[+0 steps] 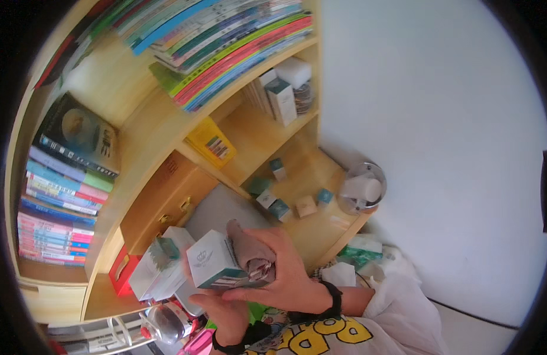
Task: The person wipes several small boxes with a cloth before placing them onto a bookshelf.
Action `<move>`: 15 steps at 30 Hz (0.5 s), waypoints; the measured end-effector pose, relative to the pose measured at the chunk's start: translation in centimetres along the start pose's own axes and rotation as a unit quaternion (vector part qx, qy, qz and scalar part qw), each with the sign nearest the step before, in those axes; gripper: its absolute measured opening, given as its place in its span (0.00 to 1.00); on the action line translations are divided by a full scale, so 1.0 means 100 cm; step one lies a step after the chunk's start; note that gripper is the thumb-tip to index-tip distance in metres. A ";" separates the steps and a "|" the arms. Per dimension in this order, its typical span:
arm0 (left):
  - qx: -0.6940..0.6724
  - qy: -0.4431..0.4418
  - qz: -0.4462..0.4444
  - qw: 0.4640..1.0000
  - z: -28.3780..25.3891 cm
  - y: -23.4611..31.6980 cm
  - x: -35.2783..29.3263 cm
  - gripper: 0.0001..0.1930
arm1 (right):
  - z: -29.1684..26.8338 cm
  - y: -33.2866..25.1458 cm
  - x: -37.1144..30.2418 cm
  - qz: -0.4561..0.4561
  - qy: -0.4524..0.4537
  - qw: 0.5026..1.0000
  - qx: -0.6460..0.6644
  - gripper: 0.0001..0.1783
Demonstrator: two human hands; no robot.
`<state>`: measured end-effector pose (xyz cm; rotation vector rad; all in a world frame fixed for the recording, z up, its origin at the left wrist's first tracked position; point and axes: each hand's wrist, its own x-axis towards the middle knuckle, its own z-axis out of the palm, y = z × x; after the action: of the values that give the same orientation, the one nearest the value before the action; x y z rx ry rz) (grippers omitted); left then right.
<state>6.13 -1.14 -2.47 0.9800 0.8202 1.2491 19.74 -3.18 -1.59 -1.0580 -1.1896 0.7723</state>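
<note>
A white and dark green carton (209, 259) with a small crest on its face is held up in front of me, tilted. My left hand (227, 316) supports it from below and the left, with its fingers partly hidden behind it. My right hand (292, 283) is closed round a rolled brownish-grey cloth (247, 244), which rests against the carton's right side. The right thumb lies along the carton's lower edge. Just left of the carton stand other white boxes (152, 275), one with a green, crinkled-looking piece on it.
A wooden bookcase (149, 127) with several stacked books fills the left and top. Several small green-and-white boxes (279, 208) lie on the wooden top, near a round clear container (363, 188) with something white inside. Below are white bags (397, 266) and a clear jug (167, 324).
</note>
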 end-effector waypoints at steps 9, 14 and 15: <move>-0.020 -0.097 -0.108 0.989 0.022 0.022 0.013 0.43 | -0.009 -0.012 0.018 -0.113 -0.025 0.993 0.000 0.24; -0.066 -0.051 -0.040 0.996 0.018 0.020 0.016 0.41 | -0.004 -0.012 0.016 -0.123 -0.091 0.988 -0.020 0.22; -0.017 -0.013 -0.010 1.000 0.015 0.020 0.017 0.41 | -0.004 -0.006 0.013 -0.131 -0.095 0.987 -0.004 0.22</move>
<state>6.99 0.40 -0.09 0.9571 0.7851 1.2269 20.41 -2.31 -0.56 -0.8257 -1.4612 0.6732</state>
